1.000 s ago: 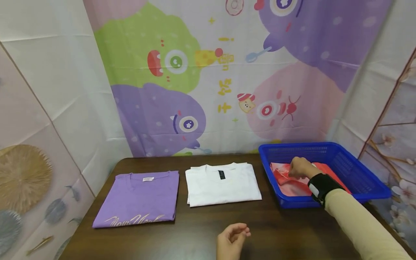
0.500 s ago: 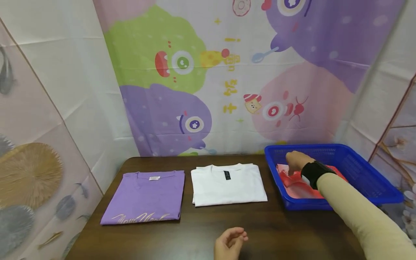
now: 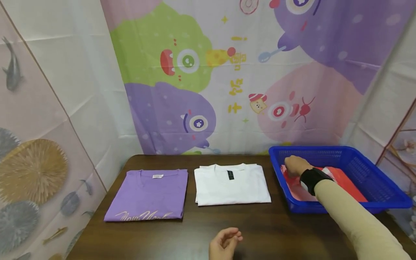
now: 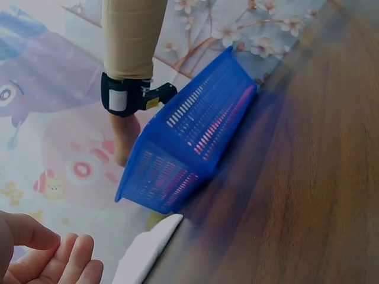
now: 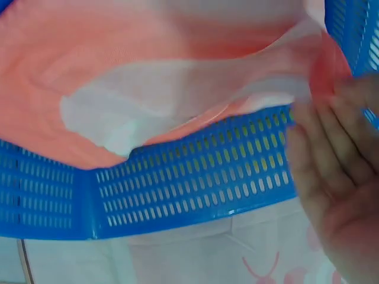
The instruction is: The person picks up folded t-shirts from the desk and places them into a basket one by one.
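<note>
Coral-and-white cloth [image 3: 349, 182], thin and soft, in loose folds inside the blue basket [image 3: 380, 173] (stiff plastic, pierced with rows of slots). Toward the basket's left side, at the edge of the fabric, the right hand [image 3: 296, 165], fingers [image 5: 323, 139] close together and pinching it against the thumb. Around the wrist, a black strap [image 3: 315, 178]; then a beige sleeve [image 3: 354, 216]. Underneath, a dark, smooth, wood-grained tabletop [image 3: 162, 238]. Just left of the basket, a white shirt [image 3: 230, 189], folded to a flat rectangle; beside it, a purple shirt [image 3: 152, 195], equally flat, pale script along the near edge. Over the near tabletop, the left hand [image 3: 224, 242], fingers loosely curved and side by side, thumb close against them. Behind, a printed curtain [image 3: 175, 119].
</note>
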